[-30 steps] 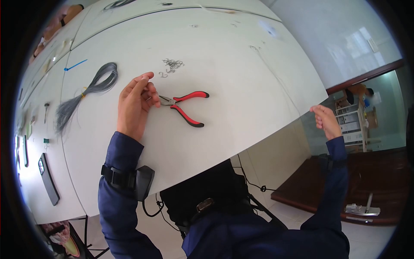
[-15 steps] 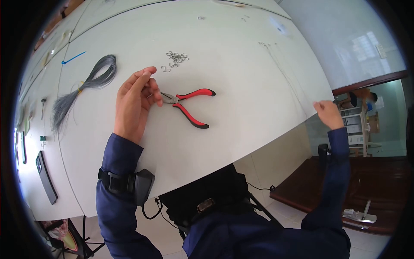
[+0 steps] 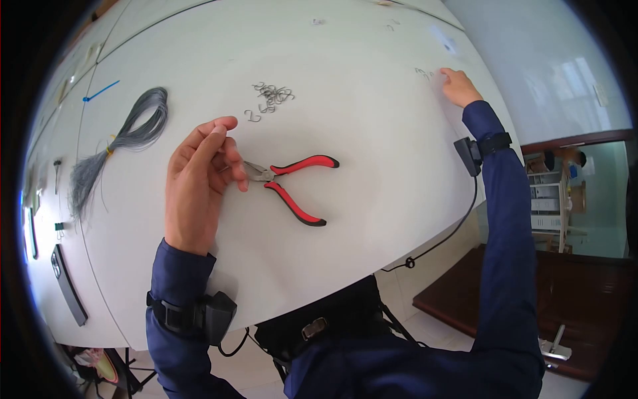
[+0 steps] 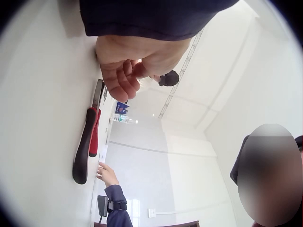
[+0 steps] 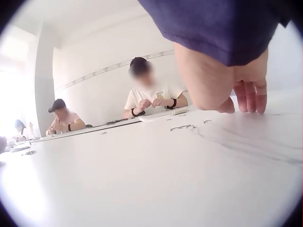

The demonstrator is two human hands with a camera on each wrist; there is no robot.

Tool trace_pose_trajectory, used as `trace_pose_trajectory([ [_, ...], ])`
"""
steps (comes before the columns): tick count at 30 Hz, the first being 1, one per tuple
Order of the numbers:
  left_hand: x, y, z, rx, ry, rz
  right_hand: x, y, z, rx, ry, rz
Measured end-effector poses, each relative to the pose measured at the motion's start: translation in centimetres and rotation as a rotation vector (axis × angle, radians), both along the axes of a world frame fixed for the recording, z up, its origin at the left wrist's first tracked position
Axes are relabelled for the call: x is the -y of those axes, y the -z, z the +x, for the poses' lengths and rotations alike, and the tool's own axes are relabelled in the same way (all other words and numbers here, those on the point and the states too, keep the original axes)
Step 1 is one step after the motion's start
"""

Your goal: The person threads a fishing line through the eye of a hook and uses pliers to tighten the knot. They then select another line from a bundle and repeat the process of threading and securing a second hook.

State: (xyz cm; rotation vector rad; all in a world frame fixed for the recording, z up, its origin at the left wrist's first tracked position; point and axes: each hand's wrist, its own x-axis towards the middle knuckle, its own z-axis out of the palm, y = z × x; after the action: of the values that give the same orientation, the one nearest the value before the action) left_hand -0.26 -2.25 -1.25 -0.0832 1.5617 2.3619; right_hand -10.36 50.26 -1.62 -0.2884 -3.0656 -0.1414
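My left hand [image 3: 203,176] hovers just left of the pliers [image 3: 292,179], thumb tip against the index finger and the other fingers loosely curled. Whether something tiny lies in that pinch, I cannot tell. The pliers have red and black handles spread apart, and their metal nose points to this hand. Beyond them lies a pile of small dark hooks [image 3: 274,97]. My right hand [image 3: 460,88] is at the table's far right, fingers reaching down to the tabletop. Close to its fingertips lie a few hooks [image 5: 183,127] with thin lines [image 5: 246,146] trailing from them.
A tied bundle of grey line [image 3: 136,126] and a blue cable tie [image 3: 102,91] lie at the left, with a black phone-like object [image 3: 68,286] nearer. Across the table sits a person in a cap [image 5: 154,94]. A cable hangs from the right wrist camera [image 3: 469,156].
My right hand has moved from beyond the table's right edge forward to the hooks with lines at the far right. The left hand keeps its pose beside the pliers; the head view has shifted slightly.
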Motion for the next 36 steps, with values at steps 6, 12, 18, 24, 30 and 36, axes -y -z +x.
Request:
trace_pose_trajectory([
  [6, -0.2, -0.2, 0.2, 0.014, 0.006, 0.000, 3.6, -1.6, 1.1, 0.002, -0.075, -0.203],
  [12, 0.2, -0.1, 0.1, -0.010, 0.013, 0.008, 3.6, -2.2, 1.4, -0.151, -0.139, -0.234],
  [18, 0.4, 0.3, 0.2, -0.017, 0.029, 0.061, 7.9, -3.7, 0.6, -0.023, -0.171, -0.458],
  [24, 3.8, -1.5, -1.8, -0.386, -0.184, -0.278, 25.7, -6.9, 2.6, 0.171, -0.447, -0.736],
  [30, 12.1, 1.8, -4.5, -0.831, -0.543, -1.308, 39.3, -5.0, 0.1, 0.368, -0.543, -0.802],
  [36, 14.1, 5.1, -5.4, -0.745, -0.411, -1.590, 45.7, -3.2, -2.8, 0.422, -0.406, -0.747],
])
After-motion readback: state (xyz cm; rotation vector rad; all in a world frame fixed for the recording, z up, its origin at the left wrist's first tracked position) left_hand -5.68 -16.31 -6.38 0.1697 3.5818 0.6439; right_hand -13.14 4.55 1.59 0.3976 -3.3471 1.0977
